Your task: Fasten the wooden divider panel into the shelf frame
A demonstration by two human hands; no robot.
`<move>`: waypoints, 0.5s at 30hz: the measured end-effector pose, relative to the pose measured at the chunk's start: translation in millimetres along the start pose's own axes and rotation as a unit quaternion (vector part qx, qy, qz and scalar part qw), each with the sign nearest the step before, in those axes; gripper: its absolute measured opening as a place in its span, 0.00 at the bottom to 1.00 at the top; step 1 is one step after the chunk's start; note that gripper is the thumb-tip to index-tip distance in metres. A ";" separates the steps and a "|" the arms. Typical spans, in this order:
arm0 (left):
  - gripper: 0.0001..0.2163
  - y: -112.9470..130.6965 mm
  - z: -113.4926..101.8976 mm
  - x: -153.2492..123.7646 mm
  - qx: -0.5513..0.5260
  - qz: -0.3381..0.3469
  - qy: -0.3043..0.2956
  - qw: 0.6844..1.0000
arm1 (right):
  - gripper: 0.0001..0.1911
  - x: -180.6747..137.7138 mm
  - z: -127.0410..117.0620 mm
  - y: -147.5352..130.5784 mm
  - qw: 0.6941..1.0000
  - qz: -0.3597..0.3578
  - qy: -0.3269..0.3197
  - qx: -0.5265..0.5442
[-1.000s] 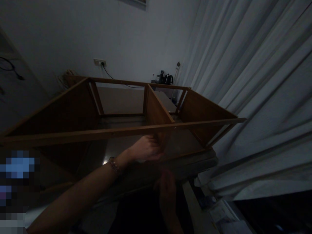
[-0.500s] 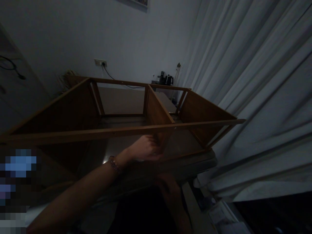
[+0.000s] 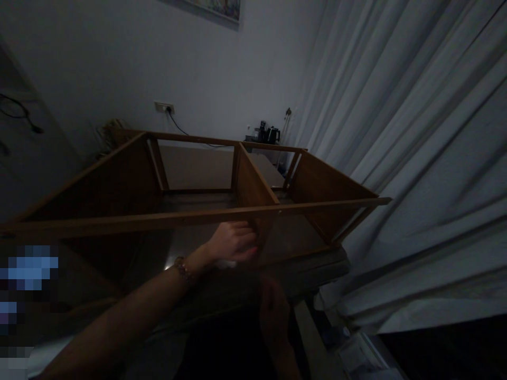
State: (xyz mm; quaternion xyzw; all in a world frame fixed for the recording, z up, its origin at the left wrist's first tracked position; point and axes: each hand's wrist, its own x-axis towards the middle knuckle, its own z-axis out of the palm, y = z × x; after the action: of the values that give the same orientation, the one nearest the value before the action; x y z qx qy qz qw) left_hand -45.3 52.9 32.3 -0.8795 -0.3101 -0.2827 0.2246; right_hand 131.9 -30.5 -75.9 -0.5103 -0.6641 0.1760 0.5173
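Note:
A brown wooden frame (image 3: 178, 217) with panels lies across a padded grey surface (image 3: 317, 266) in front of me. My left hand (image 3: 233, 241), with a beaded bracelet at the wrist, is closed just under the near rail, against the lower part of the middle divider (image 3: 257, 179). Its curled fingers hide whatever they hold. Something small and white (image 3: 226, 263) shows below that hand, too dim to name. My right hand (image 3: 274, 309) is lower down, close to my body and in front of the padded edge. Darkness and blur obscure its fingers.
Long white curtains (image 3: 415, 158) hang along the right side. A black kettle (image 3: 273, 135) stands beyond the frame, near the back wall. The wall has a socket (image 3: 163, 107) with a plugged-in cord. Papers and boxes (image 3: 362, 351) are at the lower right.
My view has tilted up slightly. My left hand stays closed by the divider and has shifted a little; my right hand has moved slightly right and down.

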 end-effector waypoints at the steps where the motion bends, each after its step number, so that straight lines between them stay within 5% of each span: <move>1: 0.14 0.3 0.3 -0.2 -0.001 -0.002 0.001 1.000 | 0.13 -0.5 0.6 -1.1 0.999 0.033 0.005 0.008; 7: 0.14 3.2 -0.2 2.6 -0.003 -0.010 -0.006 1.000 | 0.15 -6.8 6.2 -12.0 0.985 0.152 0.010 0.086; 12: 0.17 7.9 -0.7 8.4 0.010 0.003 -0.009 1.000 | 0.14 -12.5 10.9 -9.9 0.991 0.119 0.012 0.060; 15: 0.17 9.4 1.1 9.4 0.008 0.007 -0.013 1.000 | 0.12 -13.7 9.9 -2.7 1.000 0.027 0.002 0.015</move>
State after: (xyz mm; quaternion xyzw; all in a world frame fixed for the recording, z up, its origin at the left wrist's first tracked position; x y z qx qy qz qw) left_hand -32.5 50.8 35.4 -0.8835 -0.3091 -0.2669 0.2294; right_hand 121.2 -40.5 -84.8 -0.5203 -0.6464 0.1987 0.5215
